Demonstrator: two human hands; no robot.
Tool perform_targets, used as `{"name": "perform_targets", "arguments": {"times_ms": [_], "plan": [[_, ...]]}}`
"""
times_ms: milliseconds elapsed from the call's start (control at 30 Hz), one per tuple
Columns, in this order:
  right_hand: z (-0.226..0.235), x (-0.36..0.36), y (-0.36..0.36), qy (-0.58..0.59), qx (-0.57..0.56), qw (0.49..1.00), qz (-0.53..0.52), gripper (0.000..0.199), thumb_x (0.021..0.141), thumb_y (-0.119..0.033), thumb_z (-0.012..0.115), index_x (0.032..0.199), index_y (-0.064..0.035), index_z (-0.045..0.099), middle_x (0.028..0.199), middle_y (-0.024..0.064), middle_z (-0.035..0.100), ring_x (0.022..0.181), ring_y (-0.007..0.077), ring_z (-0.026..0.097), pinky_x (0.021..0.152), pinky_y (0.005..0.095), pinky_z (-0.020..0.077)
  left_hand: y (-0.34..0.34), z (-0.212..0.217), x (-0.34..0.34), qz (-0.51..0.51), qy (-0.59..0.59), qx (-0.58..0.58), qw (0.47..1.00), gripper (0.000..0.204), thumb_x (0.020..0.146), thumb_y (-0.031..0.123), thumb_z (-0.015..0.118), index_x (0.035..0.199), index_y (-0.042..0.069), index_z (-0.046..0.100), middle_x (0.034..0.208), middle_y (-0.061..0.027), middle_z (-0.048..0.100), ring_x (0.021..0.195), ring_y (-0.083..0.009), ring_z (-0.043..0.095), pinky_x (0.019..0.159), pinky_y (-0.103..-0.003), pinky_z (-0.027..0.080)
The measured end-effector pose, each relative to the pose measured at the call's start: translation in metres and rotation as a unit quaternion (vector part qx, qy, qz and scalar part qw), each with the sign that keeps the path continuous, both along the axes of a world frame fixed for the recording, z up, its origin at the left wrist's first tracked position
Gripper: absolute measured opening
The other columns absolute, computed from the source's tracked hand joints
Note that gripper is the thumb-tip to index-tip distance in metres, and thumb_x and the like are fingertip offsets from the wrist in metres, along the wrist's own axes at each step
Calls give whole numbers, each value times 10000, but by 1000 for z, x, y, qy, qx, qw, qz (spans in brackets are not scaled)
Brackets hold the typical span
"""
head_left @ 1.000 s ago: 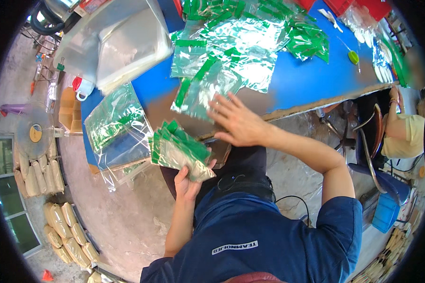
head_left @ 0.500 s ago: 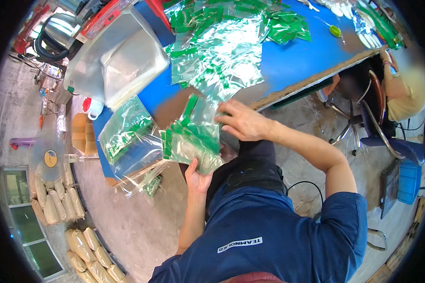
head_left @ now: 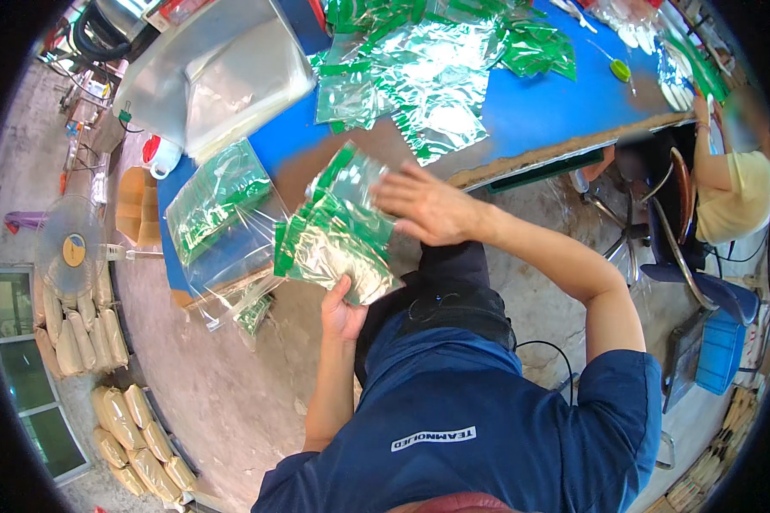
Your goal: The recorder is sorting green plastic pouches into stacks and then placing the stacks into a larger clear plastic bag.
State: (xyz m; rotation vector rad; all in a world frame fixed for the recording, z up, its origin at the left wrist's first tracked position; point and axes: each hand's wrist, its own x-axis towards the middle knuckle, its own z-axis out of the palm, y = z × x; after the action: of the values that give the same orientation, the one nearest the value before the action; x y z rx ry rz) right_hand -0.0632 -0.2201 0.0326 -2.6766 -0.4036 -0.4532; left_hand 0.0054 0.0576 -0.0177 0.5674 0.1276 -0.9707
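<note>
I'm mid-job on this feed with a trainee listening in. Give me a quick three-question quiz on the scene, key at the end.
1. Which hand holds the fanned stack of green-banded clear plastic bags?
2. True or false: in the picture, the round fan is left of the blue-topped table.
3. The right hand is nearest to: A, the white mug; B, the fanned stack; C, the round fan.

Key: 1, the left hand; 2, true; 3, B.
</note>
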Motion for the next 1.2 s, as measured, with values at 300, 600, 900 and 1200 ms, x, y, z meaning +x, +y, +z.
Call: {"name": "perform_targets", "arguments": {"times_ms": [300,600,900,1200], "plan": [[-1,-23,-91,33,-104,961,-255,530,943,-366,563,1357,-38,523,1464,213,439,1413,415,319,1132,604,228,-8,-6,-11,-5,29,45,999,609,881,25,633,1446,36,406,1397,-121,534,1294,-298,512,1111,-498,397],[9,9,3,73,251,965,5,310,930,-82,546,1225,5,586,1158,191,553,1137,355,530,971,448,428,-42,-2,-14,32,24,4,999,567,911,70,649,1428,30,417,1396,-115,531,1307,-273,502,1133,-473,382],[20,-14,-36,13,-43,970,-239,381,863,-83,522,1231,-25,601,1199,177,574,1190,390,509,1006,500,407,-27,1,-11,-17,54,-50,997,578,873,52,669,1408,30,449,1363,-129,566,1284,-293,528,1116,-481,398],[38,67,-23,332,307,891,-29,356,910,-146,551,1241,-22,595,1175,223,591,1101,368,574,929,431,469,-44,-2,-11,18,16,7,1000,576,898,73,670,1422,60,431,1362,-93,553,1273,-261,530,1105,-451,409]]}}
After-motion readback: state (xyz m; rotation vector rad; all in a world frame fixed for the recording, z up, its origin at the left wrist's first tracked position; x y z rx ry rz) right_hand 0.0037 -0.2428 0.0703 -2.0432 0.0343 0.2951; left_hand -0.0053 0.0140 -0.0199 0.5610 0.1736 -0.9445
